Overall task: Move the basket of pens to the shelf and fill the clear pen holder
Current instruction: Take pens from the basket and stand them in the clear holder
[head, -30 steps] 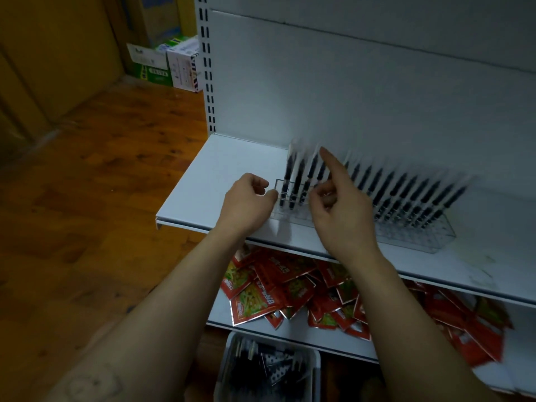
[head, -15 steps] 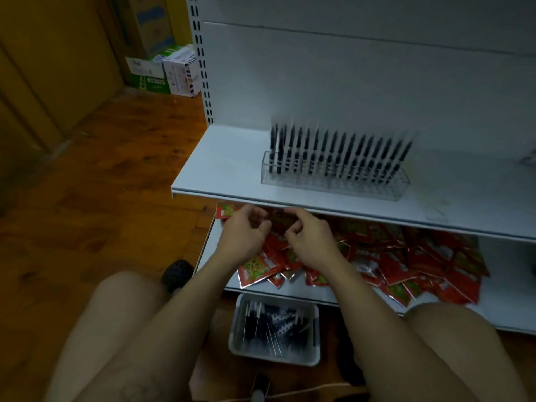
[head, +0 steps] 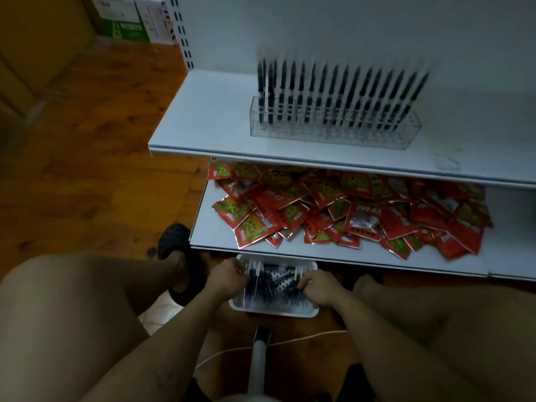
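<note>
Fingers (head: 242,272) of the left hand (head: 224,281) and of the right hand (head: 319,288) curl downward, knuckles up, with their tips buried among the loose pens (head: 269,282). Whether they pinch pens or hook the basket's sides cannot be told.

The white basket (head: 272,311) sits on the floor at lower centre of the frame, between the person's knees and just below the bottom shelf. It looks like thin moulded plastic: light, fairly stiff, likely to flex if lifted by 1 side. A hold on the 2 short sides, kept level, seems safest, since the slim, smooth pens would slide and spill on a tilt. Each pen is stiff and light, best pinched at mid-barrel.

The clear pen holder (head: 333,134) stands on the upper shelf (head: 203,120) at upper centre-right, with dark pens upright along its back. Its near part looks unfilled, though the transparency makes this uncertain. Red snack packets (head: 348,210) heap on the shelf below.

Dim light and blur smear the standing pens, so no count is possible. The basket's far rim lies close under the bottom shelf's edge, and its depth is unreadable. A white pole (head: 258,361) is cut off by the bottom edge of the frame
</note>
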